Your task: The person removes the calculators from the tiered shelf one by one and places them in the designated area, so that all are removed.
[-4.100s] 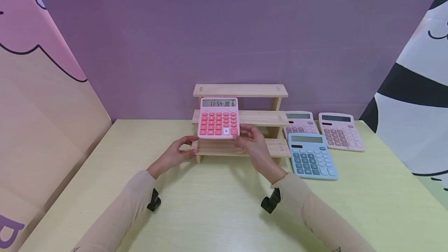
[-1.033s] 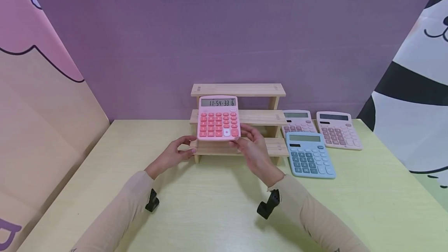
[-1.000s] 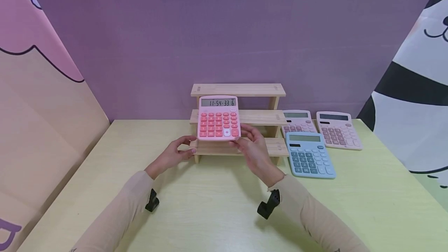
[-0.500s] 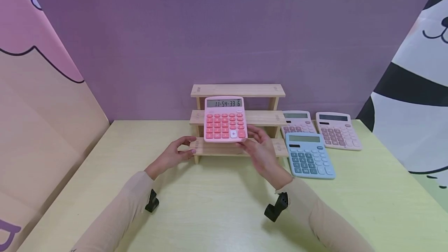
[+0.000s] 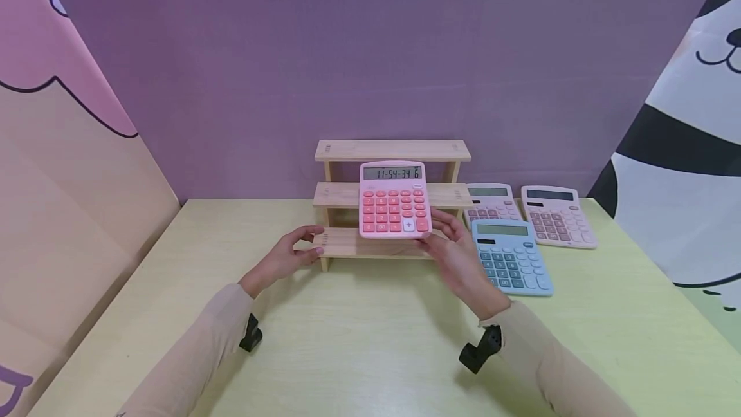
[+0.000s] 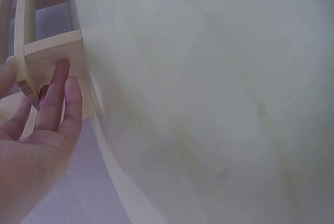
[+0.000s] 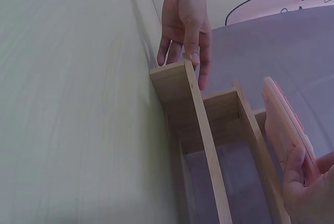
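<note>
In the head view, a pink calculator [image 5: 395, 201] with a lit display stands face-forward in front of a three-tier wooden shelf stand [image 5: 370, 244]. My right hand [image 5: 462, 269] pinches it by its lower right corner; the right wrist view shows my thumb [image 7: 296, 162] along the back of the calculator [image 7: 286, 122], apart from the shelf edges. My left hand [image 5: 282, 260] holds the left end of the lowest shelf. Seen from the left wrist, its fingers [image 6: 52, 106] reach against the stand's side panel [image 6: 78, 51].
Right of the stand lie a blue calculator [image 5: 512, 259] and two pale pink calculators, one behind it [image 5: 492, 201] and one farther right [image 5: 558, 217]. A purple backdrop [image 5: 393, 69] rises at the table's [image 5: 359, 340] back edge, with printed panels on both sides.
My right hand has carried the pink calculator rightward, from the stand's left end to about its middle. My left hand stays on the lowest shelf's end.
</note>
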Motion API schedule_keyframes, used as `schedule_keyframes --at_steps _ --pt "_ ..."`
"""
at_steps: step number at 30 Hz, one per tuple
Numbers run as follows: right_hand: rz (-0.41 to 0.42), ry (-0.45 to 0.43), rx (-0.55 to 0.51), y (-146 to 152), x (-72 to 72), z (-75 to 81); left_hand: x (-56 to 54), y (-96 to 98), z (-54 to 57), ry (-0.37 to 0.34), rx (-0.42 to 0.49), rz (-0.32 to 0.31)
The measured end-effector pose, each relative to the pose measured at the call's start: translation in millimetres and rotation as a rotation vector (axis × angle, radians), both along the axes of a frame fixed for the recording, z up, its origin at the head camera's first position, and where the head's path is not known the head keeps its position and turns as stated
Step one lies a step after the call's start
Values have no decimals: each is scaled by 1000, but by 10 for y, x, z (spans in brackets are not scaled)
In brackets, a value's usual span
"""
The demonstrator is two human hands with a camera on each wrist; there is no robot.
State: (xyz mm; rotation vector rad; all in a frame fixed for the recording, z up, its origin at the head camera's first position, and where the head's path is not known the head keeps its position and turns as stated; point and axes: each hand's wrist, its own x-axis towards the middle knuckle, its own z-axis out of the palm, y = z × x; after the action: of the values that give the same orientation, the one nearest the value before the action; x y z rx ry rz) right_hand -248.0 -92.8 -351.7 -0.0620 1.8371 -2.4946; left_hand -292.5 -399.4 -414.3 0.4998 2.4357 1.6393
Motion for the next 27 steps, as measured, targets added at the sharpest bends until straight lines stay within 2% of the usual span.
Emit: schedule_keyframes --at_steps 9,19,27 --pt "-14 -4 4 211 45 -2 3 -2 3 -4 13 -3" --pt "-19 -14 -42 428 108 1 7 2 0 -17 23 5" --pt "-13 12 -45 631 162 -2 -1 -8 -7 -15 23 -2"
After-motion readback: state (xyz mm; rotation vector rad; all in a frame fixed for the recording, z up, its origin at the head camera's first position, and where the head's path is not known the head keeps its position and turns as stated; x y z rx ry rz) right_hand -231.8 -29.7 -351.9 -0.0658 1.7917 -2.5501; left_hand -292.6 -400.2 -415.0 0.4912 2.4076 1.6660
